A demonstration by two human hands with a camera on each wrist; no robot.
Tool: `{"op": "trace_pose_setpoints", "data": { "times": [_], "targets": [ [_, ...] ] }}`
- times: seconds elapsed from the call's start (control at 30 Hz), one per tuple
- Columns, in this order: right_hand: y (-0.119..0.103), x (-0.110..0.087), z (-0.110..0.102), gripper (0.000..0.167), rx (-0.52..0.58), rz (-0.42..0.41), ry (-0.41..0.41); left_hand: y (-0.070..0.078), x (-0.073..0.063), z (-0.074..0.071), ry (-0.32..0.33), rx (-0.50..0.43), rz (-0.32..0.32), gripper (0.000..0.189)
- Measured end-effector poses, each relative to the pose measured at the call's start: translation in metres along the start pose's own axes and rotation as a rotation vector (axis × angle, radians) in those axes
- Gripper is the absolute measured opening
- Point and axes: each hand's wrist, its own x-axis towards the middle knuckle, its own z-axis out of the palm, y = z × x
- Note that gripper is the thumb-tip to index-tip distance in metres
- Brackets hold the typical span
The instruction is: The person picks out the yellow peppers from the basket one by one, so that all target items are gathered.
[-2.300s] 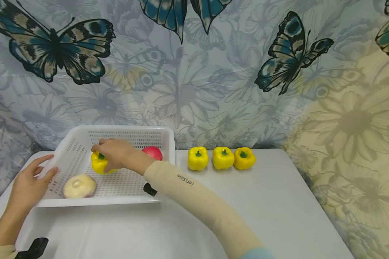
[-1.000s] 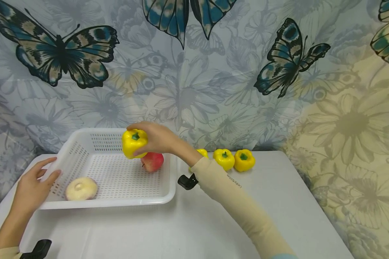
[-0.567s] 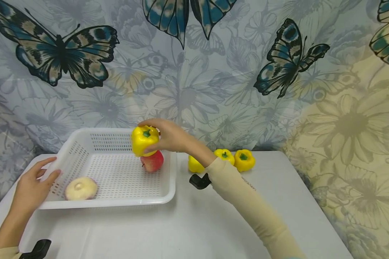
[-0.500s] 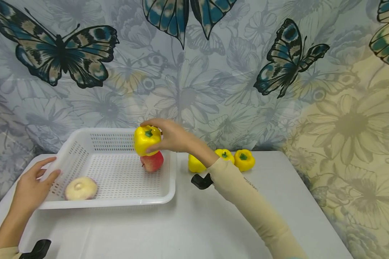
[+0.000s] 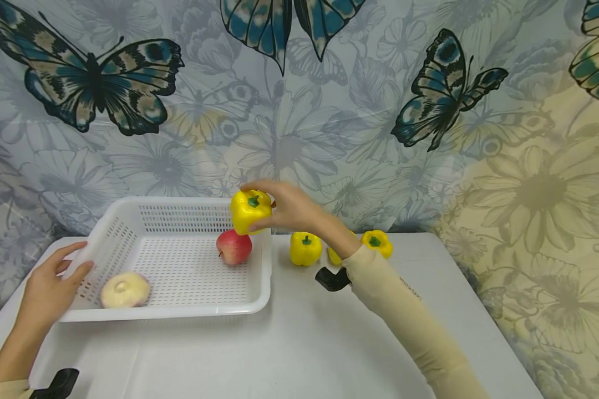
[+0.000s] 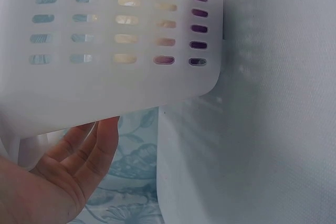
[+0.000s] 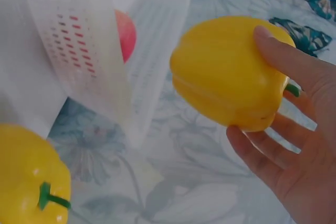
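Observation:
My right hand (image 5: 294, 206) grips a yellow bell pepper (image 5: 249, 209) between thumb and fingers, holding it up over the right rim of the white plastic basket (image 5: 179, 313). In the right wrist view the pepper (image 7: 226, 72) lies sideways in the fingers, its green stem towards the palm. My left hand (image 5: 50, 288) holds the basket's left end, thumb on the rim; in the left wrist view its fingers (image 6: 100, 153) curl at the rim. Inside the basket, a red apple (image 5: 234, 247) sits at the right and a cream, purple-tinged round vegetable (image 5: 125, 290) at the front left.
Right of the basket, a row of yellow bell peppers (image 5: 306, 249) stands on the white table (image 5: 299, 343); the right forearm partly covers the middle one. The rightmost pepper (image 5: 377, 243) is near the back edge. A butterfly-patterned cloth (image 5: 289, 127) hangs behind.
My right hand has lifted the yellow bell pepper from inside the basket and carried it right, past the apple to the right rim. The left hand stays at the basket's left end.

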Motion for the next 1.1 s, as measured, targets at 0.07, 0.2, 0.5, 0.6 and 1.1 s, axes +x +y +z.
{"op": "trace_pose_setpoints", "data": {
  "times": [0.07,0.2,0.5,0.6,1.1],
  "targets": [
    [0.004,-0.004,-0.003,0.072,0.001,0.004,0.008,0.000,0.000,0.000,-0.002,-0.001,-0.001,0.058],
    [0.011,-0.013,-0.009,0.071,0.015,0.017,0.021,0.001,-0.001,-0.001,-0.006,0.000,-0.005,0.058],
    [0.024,-0.035,-0.022,0.071,0.025,0.057,0.056,0.002,-0.002,-0.001,-0.009,0.001,-0.019,0.058],
    [0.030,-0.043,-0.026,0.071,0.016,0.060,0.066,0.001,-0.002,-0.001,-0.007,-0.006,-0.024,0.058],
    [0.058,-0.081,-0.048,0.073,0.022,0.137,0.075,0.002,0.000,-0.001,-0.004,0.002,0.000,0.058]
  ]
}}
